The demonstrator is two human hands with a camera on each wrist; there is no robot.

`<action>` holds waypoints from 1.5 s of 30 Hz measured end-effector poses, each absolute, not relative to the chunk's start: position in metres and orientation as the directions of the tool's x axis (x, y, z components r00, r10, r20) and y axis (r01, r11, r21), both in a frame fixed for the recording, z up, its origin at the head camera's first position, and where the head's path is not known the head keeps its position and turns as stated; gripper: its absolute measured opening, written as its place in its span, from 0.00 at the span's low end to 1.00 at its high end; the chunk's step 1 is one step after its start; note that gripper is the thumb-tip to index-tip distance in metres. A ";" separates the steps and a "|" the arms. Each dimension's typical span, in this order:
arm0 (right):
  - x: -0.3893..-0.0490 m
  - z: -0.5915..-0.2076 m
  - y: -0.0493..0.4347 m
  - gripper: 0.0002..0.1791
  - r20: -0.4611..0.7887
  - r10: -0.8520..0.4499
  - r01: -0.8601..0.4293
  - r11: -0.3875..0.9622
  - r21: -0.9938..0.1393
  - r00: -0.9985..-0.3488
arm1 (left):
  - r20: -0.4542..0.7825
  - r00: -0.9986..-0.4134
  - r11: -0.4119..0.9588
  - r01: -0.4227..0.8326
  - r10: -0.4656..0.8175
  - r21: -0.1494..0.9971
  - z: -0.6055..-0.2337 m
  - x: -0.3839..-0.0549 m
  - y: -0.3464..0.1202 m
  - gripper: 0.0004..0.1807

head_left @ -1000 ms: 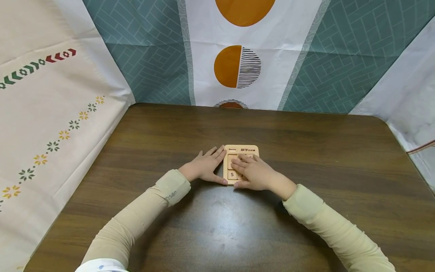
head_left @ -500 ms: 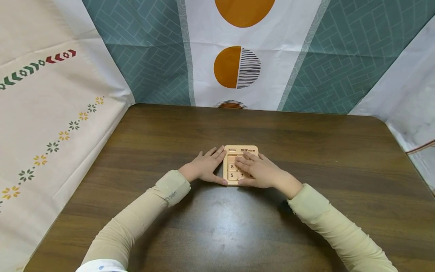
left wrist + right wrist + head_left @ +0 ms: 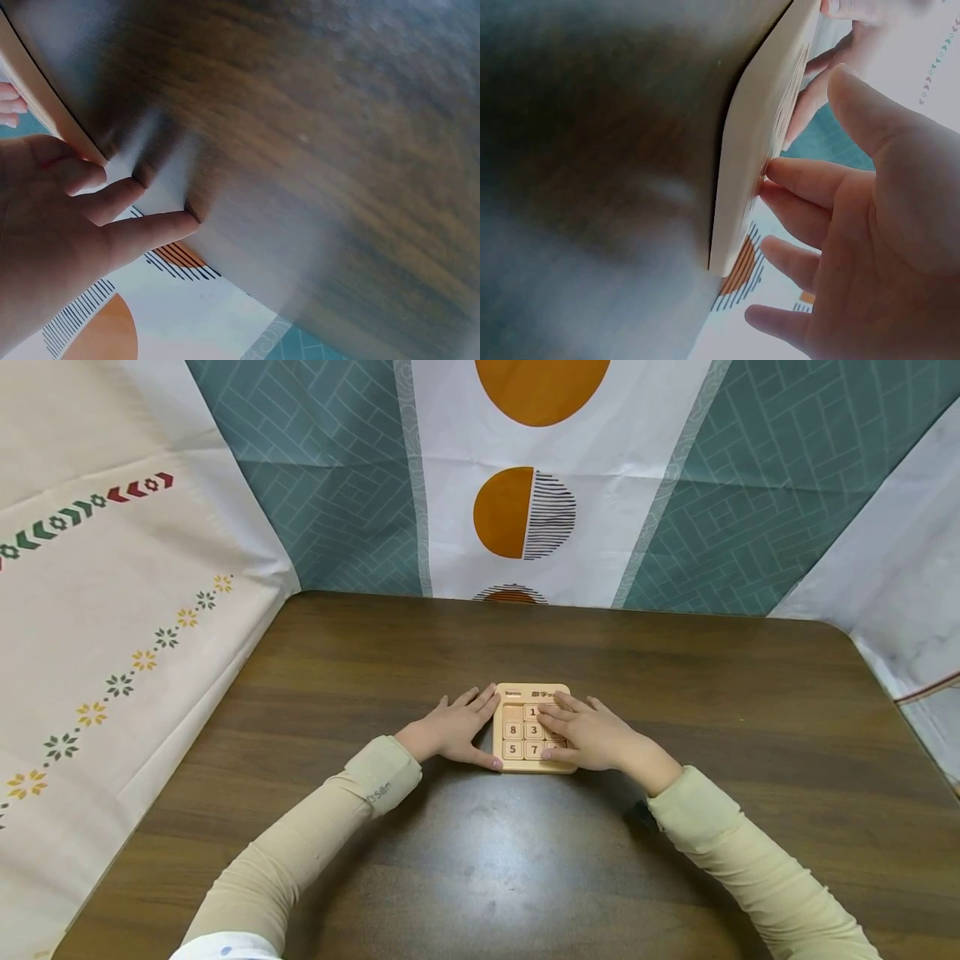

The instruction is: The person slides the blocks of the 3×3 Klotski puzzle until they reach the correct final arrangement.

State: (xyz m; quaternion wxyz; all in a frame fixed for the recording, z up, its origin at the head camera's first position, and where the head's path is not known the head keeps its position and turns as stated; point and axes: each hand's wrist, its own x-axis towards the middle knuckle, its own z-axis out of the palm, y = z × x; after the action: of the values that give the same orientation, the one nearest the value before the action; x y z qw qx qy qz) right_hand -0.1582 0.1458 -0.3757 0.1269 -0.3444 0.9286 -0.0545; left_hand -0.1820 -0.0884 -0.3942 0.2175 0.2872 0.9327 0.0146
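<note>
A light wooden number-slide puzzle (image 3: 525, 687) lies flat on the table, its loose square tiles marked with digits. The top-left cell of its grid is vacant; tiles 1, 8, 3, 5 and 7 show. My left hand (image 3: 453, 727) rests along the puzzle's left edge, fingers spread, thumb at the lower-left corner. In the left wrist view its fingertips touch the table beside the wooden frame (image 3: 45, 94). Extended over the right-hand tiles is my right hand (image 3: 592, 735), which hides several of them. The right wrist view shows index and middle fingertips on the puzzle's top face.
The dark wood table (image 3: 480, 860) reaches out on all sides of the puzzle. A patterned teal and white cloth (image 3: 337, 485) hangs behind the back edge, and a pale cloth (image 3: 150, 693) with flower prints lies along the left.
My right hand has moved right across the puzzle, uncovering the vacant top-left cell and the tiles 8, 1, 3 and 7. The left hand has stayed in place.
</note>
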 end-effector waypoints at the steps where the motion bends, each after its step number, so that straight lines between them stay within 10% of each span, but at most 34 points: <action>1: -0.158 -0.376 0.146 0.36 -0.197 -0.654 -0.627 0.756 -0.189 -0.730 | -0.399 -0.740 0.835 0.529 0.542 0.154 -0.394 -0.182 -0.088 0.61; 45: -0.158 -0.373 0.149 0.35 -0.173 -0.645 -0.621 0.764 -0.174 -0.745 | -0.408 -0.736 0.837 0.522 0.540 0.165 -0.390 -0.181 -0.088 0.60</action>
State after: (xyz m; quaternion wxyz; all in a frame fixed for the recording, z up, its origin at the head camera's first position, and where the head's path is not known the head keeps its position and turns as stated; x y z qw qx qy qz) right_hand -0.1580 0.1490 -0.3731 0.1116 -0.3395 0.9325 -0.0525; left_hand -0.1813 -0.0884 -0.3900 0.2249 0.2849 0.9316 0.0200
